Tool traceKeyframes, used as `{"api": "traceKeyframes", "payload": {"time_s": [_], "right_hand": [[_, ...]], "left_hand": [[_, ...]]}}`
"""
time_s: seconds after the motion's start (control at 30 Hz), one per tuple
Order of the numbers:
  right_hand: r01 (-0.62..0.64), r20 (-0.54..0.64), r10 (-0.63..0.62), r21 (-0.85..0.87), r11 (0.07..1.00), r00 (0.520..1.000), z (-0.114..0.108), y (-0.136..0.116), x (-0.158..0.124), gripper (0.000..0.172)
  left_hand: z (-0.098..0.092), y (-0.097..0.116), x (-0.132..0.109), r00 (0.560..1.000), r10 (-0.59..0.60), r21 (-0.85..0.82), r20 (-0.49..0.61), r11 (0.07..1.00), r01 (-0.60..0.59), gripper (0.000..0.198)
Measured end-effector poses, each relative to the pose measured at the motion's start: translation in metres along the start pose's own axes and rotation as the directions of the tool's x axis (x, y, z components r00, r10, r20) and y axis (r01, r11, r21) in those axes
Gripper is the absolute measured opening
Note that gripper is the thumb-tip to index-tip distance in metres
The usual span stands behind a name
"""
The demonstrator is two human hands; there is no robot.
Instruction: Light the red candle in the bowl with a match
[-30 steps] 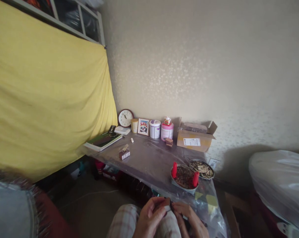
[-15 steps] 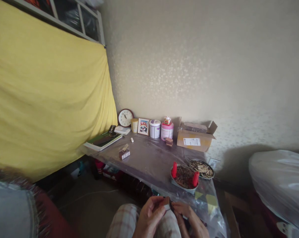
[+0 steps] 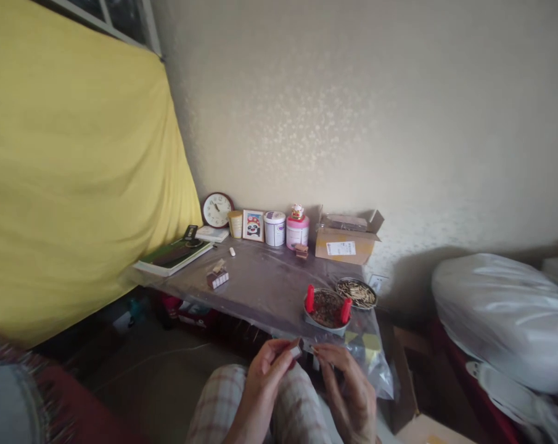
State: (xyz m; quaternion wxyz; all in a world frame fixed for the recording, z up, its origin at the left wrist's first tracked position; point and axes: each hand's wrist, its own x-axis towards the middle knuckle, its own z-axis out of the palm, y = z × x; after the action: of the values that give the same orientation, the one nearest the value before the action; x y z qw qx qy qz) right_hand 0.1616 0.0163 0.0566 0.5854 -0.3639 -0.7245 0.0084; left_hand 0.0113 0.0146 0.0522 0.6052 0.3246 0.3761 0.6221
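Note:
My left hand holds a small brown and white box, like a matchbox, between thumb and fingers above my lap. My right hand is just to its right, fingertips pinched near the box's end; I cannot tell what, if anything, it holds. Both hands hover in front of the near edge of a low table covered in clear plastic. A round dish with two red candles stands close behind my hands, and a metal dish of matchsticks sits beside it.
A clock, framed picture, white tin, pink jar and open cardboard box line the wall. Books and a small box lie at left. A yellow cloth hangs left; a plastic-wrapped bundle lies right.
The view has shifted right and tilted down slightly, so the table sits more to the left. My hands stay together on the small box, now showing higher in the picture.

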Motion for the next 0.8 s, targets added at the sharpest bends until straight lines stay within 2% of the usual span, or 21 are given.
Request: {"api": "traceKeyframes", "payload": {"time_s": [0.1,0.27,0.4,0.5,0.57,0.63,0.67,0.7,0.8], "right_hand": [[0.005,0.006,-0.005,0.009,1.000,1.000,-0.001,-0.003,0.002,0.017],[0.007,0.018,-0.006,-0.017,1.000,1.000,0.002,0.009,-0.002,0.018],[-0.008,-0.047,0.006,-0.038,0.999,0.999,-0.009,0.005,0.003,0.018],[0.039,-0.089,-0.041,-0.023,0.999,0.995,-0.018,-0.004,0.008,0.022],[0.090,-0.035,-0.091,-0.030,0.996,0.995,-0.017,0.002,0.007,0.025],[0.094,0.049,-0.090,-0.098,0.991,0.995,-0.012,0.021,0.004,0.024],[0.050,0.027,-0.046,-0.167,0.985,0.999,-0.010,0.033,0.001,0.021],[-0.023,-0.049,0.013,-0.224,0.974,0.999,-0.010,0.045,-0.001,0.019],[-0.259,-0.215,0.204,-0.270,0.927,0.955,-0.017,0.070,-0.007,0.019]], "left_hand": [[0.007,0.006,-0.002,0.999,0.001,-0.010,0.046,1.000,-0.001,0.020],[0.012,0.004,0.000,0.998,0.001,0.018,0.065,1.000,-0.003,0.021],[0.015,0.000,0.002,0.997,0.007,0.029,0.072,1.000,-0.009,0.023],[0.020,0.000,0.002,0.997,0.007,0.019,0.071,1.000,-0.009,0.022],[0.024,0.001,0.001,0.997,0.002,0.011,0.077,1.000,-0.003,0.022],[0.027,0.003,0.000,0.997,-0.003,0.025,0.083,1.000,0.001,0.024],[0.028,0.003,-0.001,0.997,-0.004,0.041,0.081,0.999,0.000,0.026],[0.027,0.003,-0.002,0.997,-0.001,0.058,0.073,0.998,-0.003,0.028],[0.023,0.000,-0.002,0.998,0.001,0.084,0.060,0.996,-0.006,0.032]]}}
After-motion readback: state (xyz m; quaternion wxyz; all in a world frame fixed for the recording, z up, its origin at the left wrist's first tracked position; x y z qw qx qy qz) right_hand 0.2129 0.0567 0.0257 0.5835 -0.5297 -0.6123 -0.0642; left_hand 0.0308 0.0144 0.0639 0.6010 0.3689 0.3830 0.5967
